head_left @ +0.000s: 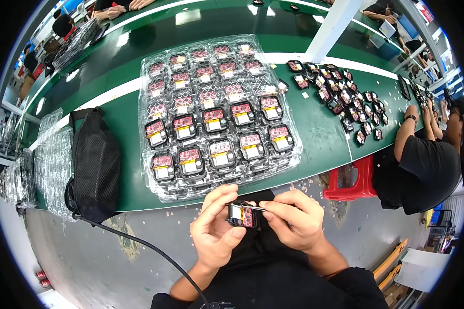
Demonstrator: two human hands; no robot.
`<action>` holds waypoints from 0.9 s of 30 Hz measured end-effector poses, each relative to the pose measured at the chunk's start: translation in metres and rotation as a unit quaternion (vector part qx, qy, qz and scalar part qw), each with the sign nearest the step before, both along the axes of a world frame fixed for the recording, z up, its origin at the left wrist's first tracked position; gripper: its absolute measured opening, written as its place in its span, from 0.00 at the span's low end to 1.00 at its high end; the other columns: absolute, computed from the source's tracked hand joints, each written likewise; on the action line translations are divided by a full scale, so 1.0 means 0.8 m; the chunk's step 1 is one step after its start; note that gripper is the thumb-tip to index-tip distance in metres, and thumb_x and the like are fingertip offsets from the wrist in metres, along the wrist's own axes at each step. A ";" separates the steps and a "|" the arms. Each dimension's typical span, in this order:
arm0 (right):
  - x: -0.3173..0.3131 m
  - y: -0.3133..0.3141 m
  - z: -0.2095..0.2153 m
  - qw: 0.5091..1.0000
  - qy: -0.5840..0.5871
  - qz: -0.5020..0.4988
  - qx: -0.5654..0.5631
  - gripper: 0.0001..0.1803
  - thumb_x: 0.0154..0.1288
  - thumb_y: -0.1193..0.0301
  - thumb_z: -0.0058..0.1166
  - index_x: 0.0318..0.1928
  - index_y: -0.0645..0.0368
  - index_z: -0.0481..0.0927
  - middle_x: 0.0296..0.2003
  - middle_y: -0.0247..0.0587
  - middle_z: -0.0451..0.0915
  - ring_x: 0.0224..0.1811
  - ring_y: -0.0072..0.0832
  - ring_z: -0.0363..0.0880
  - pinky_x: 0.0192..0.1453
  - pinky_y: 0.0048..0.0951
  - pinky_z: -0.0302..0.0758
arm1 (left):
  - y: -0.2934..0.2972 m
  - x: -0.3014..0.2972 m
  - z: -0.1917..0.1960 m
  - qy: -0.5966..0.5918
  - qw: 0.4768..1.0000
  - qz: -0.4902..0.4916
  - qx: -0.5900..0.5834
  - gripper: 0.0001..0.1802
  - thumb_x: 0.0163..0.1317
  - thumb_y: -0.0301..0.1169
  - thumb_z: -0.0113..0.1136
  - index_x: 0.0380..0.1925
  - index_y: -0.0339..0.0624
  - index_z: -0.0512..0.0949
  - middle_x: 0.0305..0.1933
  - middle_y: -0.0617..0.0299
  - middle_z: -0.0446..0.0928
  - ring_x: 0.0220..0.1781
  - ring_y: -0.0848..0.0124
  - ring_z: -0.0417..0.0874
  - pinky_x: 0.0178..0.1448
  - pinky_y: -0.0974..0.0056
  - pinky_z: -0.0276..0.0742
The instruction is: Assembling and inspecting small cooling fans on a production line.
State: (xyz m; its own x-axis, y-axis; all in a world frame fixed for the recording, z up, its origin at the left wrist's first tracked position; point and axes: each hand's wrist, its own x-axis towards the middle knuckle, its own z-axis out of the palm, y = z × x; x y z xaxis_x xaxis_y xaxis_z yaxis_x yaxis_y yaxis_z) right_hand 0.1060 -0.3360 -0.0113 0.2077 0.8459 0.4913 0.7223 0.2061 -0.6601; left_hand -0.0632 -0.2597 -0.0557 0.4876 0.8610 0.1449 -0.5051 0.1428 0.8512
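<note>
Just off the table's front edge, my left hand [215, 229] is closed around a small black square device housing [242, 216]. Its open face shows a red circuit board, a white rectangular part and a strip of yellow tape. In my right hand [296, 218] is a thin metal tool that looks like tweezers [254, 207], pinched between thumb and fingers. The tool's tip reaches the upper edge of the housing; whether it grips anything there is too small to tell. Beyond my hands lies a stack of clear plastic trays [221, 180] with rows of similar housings [222, 153] in its pockets.
A black mesh bag [95, 165] and more clear trays [54, 165] stand left. A black cable [154, 246] crosses in front of me. Loose housings [345, 95] lie heaped at the right. A red stool [351, 180] and a person in black [423, 170] are close by. A white post [332, 31] rises behind.
</note>
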 end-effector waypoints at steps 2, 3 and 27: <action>0.000 0.003 0.000 1.000 0.007 -0.008 -0.006 0.15 0.52 0.78 0.73 0.42 0.60 0.89 0.31 0.37 0.81 0.23 0.27 0.79 0.25 0.27 0.75 | 0.002 0.000 0.005 0.015 0.999 -0.003 0.030 0.34 0.61 0.32 0.75 0.64 0.25 0.74 0.70 0.44 0.67 0.68 0.61 0.75 0.67 0.57 0.78; 0.000 0.004 -0.001 1.000 0.014 -0.015 -0.012 0.13 0.53 0.78 0.72 0.41 0.58 0.90 0.30 0.38 0.81 0.21 0.27 0.77 0.24 0.25 0.72 | 0.003 -0.001 0.005 0.015 0.999 -0.003 0.030 0.34 0.61 0.32 0.75 0.64 0.25 0.74 0.70 0.44 0.67 0.68 0.61 0.75 0.67 0.57 0.78; -0.023 0.007 0.032 0.988 0.106 0.094 -0.067 0.21 0.57 0.72 0.74 0.51 0.64 0.87 0.41 0.44 0.81 0.34 0.26 0.83 0.34 0.25 0.80 | 0.006 -0.011 0.003 0.167 0.937 0.139 0.274 0.32 0.50 0.20 0.78 0.58 0.28 0.81 0.57 0.46 0.76 0.54 0.56 0.85 0.54 0.59 0.86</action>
